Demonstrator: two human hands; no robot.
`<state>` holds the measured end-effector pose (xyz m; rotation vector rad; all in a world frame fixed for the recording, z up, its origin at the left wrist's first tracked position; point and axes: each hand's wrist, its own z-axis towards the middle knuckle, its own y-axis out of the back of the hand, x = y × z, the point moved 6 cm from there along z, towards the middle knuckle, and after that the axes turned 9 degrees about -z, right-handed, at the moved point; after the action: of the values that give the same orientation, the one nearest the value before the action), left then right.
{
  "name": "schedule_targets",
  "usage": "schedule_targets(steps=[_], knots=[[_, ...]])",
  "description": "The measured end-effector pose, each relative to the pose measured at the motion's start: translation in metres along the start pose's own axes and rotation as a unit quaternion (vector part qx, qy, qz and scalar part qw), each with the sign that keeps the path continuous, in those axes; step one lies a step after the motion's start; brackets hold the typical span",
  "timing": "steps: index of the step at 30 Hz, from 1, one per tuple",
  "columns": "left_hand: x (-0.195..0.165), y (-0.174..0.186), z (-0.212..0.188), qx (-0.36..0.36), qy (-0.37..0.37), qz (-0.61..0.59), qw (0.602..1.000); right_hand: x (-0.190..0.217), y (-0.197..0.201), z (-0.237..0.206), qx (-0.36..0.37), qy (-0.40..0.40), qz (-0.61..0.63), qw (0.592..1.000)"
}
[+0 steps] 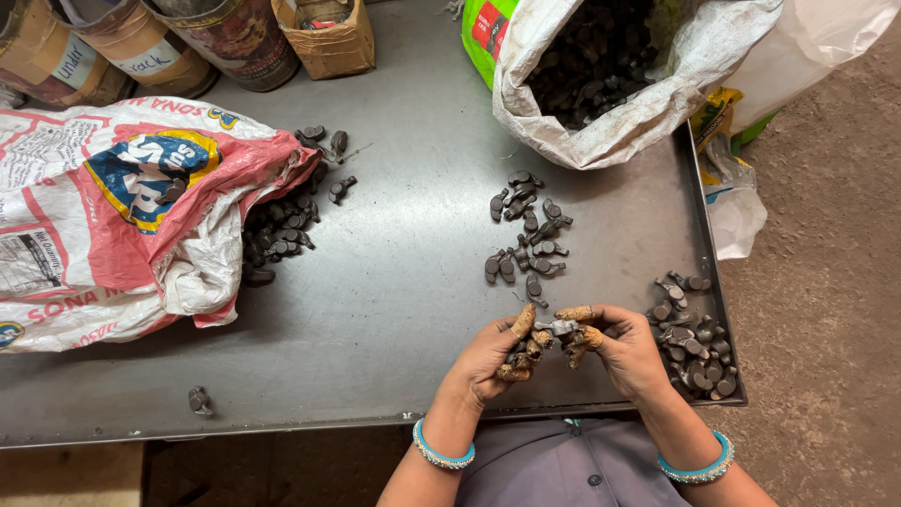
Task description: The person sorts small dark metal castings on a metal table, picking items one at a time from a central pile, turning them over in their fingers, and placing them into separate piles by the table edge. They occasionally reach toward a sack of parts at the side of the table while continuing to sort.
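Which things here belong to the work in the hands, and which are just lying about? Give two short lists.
In the work:
left hand, several small parts cupped in it
right hand
grey part, held between both hands
middle pile
right pile
open white sack
red sack

Lying about:
tins
carton
stray part

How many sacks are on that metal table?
2. A red and white printed sack lies on its side at the left; a white sack stands open at the top right. Both hold small dark metal parts.
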<state>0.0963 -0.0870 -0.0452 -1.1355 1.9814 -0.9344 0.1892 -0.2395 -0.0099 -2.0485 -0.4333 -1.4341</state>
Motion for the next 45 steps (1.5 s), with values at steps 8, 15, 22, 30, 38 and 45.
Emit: schedule_targets(steps=[8,15,22,30,38,45], knots=[[-0.004,-0.002,-0.005,-0.013,-0.008,0.015,1.0,0.007,-0.003,-0.001,-0.01,-0.002,-0.052,0.999],[-0.044,-0.021,-0.025,-0.202,-0.239,0.378,0.871,0.054,0.052,-0.032,-0.152,-0.054,-0.27,0.949],[-0.107,-0.048,-0.048,-0.35,-0.385,0.56,0.644,0.078,0.223,-0.13,-0.362,-0.214,-0.516,0.746],[-0.113,-0.048,-0.022,-0.293,-0.339,0.615,0.649,0.069,0.234,-0.142,-0.361,-0.374,-0.604,0.604],[-0.11,-0.047,-0.02,-0.279,-0.352,0.649,0.614,0.097,-0.014,0.007,-0.051,0.148,-0.591,0.791],[-0.112,-0.048,-0.032,-0.281,-0.354,0.646,0.614,0.079,-0.083,0.047,0.011,0.255,-0.646,0.72]])
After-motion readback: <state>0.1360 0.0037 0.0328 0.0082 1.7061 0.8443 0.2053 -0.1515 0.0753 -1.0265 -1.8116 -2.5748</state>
